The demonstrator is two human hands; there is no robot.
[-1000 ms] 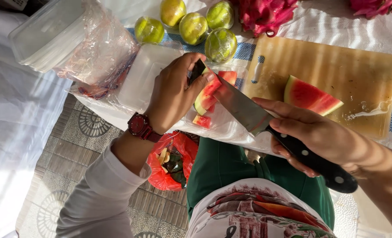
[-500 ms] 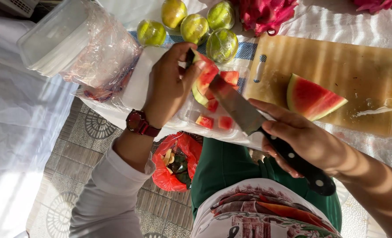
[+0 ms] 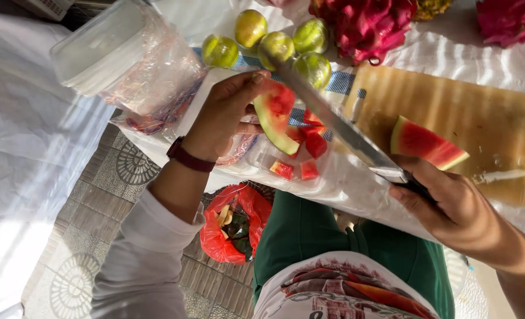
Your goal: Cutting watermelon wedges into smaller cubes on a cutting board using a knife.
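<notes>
My left hand [image 3: 224,118] holds a watermelon slice [image 3: 274,115] with green rind, tilted above a clear plastic container [image 3: 271,160]. Red watermelon chunks [image 3: 301,168] lie in that container. In my right hand [image 3: 451,204] is a large knife [image 3: 339,127] by its dark handle; the blade points up-left and passes just right of the held slice. A second watermelon wedge [image 3: 427,143] rests on the wooden cutting board [image 3: 486,106] above my right hand.
Several green-yellow round fruits [image 3: 274,41] sit at the table's far side beside pink dragon fruits [image 3: 368,23]. A stack of clear containers in a plastic bag [image 3: 120,59] lies left. A red waste bag [image 3: 233,227] with peels sits on the tiled floor below.
My left hand lifted the slice higher and clear of the blade. The knife swung up along the slice. More red chunks lie in the container.
</notes>
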